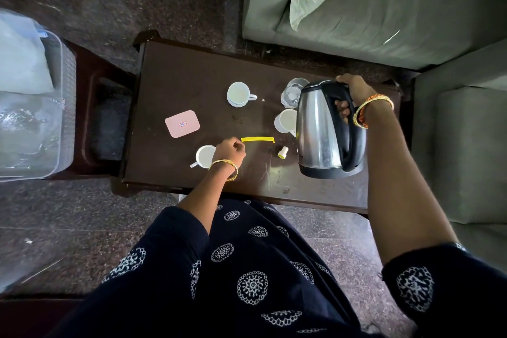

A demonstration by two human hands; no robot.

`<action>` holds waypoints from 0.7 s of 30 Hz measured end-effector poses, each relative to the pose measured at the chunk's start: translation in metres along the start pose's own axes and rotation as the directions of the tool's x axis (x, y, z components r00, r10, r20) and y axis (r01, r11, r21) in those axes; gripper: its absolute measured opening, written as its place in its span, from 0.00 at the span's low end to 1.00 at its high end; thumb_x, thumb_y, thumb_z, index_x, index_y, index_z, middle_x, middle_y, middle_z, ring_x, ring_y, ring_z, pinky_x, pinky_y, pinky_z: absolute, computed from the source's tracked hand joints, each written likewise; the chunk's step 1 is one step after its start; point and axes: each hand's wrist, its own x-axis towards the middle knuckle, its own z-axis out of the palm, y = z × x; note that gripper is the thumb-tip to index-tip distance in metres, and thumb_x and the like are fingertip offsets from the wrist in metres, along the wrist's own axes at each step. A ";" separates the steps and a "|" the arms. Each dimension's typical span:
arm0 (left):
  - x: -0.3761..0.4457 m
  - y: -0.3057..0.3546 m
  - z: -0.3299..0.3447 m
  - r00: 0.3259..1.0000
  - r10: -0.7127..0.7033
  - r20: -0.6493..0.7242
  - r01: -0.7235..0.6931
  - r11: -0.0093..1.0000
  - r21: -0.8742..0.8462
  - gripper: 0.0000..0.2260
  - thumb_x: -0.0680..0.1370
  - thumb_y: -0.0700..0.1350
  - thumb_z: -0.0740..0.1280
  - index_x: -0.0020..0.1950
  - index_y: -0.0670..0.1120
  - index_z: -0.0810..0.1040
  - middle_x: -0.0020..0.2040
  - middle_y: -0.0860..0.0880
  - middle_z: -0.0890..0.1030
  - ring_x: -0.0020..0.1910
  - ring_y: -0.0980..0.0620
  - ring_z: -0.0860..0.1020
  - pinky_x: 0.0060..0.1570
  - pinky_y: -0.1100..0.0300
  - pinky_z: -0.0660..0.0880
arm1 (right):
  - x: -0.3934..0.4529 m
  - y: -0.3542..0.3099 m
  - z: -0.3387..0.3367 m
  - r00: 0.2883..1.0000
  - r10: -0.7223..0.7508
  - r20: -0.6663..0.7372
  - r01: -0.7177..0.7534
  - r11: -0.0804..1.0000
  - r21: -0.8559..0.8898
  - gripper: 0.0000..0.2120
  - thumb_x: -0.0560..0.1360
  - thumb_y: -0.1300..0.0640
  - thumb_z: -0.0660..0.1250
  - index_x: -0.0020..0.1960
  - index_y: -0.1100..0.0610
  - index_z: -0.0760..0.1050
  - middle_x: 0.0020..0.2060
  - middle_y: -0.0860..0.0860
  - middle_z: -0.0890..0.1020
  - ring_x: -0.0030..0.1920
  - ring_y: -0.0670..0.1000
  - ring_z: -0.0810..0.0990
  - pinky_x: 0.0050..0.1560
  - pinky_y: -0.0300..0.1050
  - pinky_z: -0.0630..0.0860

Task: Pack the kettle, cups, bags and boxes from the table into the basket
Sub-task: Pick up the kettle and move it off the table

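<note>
My right hand grips the black handle of a steel kettle, held above the right part of the dark table. My left hand is closed at the corner of a clear bag with a yellow zip strip; whether it pinches the bag I cannot tell. One white cup stands just left of that hand. A second cup sits farther back, a third is partly behind the kettle. A pink box lies at the left. The clear basket stands on a stool to the left.
A glass stands behind the kettle. A small white and yellow cap lies near the bag. A grey-green sofa with a cushion runs along the back and right. The basket holds a white bag.
</note>
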 end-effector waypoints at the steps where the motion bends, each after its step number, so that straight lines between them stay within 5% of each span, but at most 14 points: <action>1: -0.001 -0.001 0.001 1.000 0.002 0.000 -0.002 1.000 0.002 0.08 0.76 0.42 0.60 0.43 0.43 0.78 0.44 0.39 0.84 0.44 0.38 0.82 0.48 0.44 0.80 | -0.001 0.001 0.000 1.000 0.001 0.000 -0.001 1.000 0.004 0.21 0.70 0.39 0.58 0.32 0.57 0.68 0.16 0.48 0.67 0.17 0.48 0.63 0.24 0.36 0.61; 21: -0.008 -0.004 0.006 1.000 0.010 -0.003 -0.010 1.000 -0.006 0.09 0.76 0.41 0.59 0.39 0.46 0.77 0.40 0.42 0.85 0.34 0.45 0.80 0.43 0.53 0.80 | -0.002 0.025 -0.009 0.998 -0.042 0.047 0.037 0.995 0.098 0.21 0.70 0.39 0.57 0.31 0.57 0.67 0.16 0.48 0.67 0.17 0.48 0.62 0.26 0.38 0.59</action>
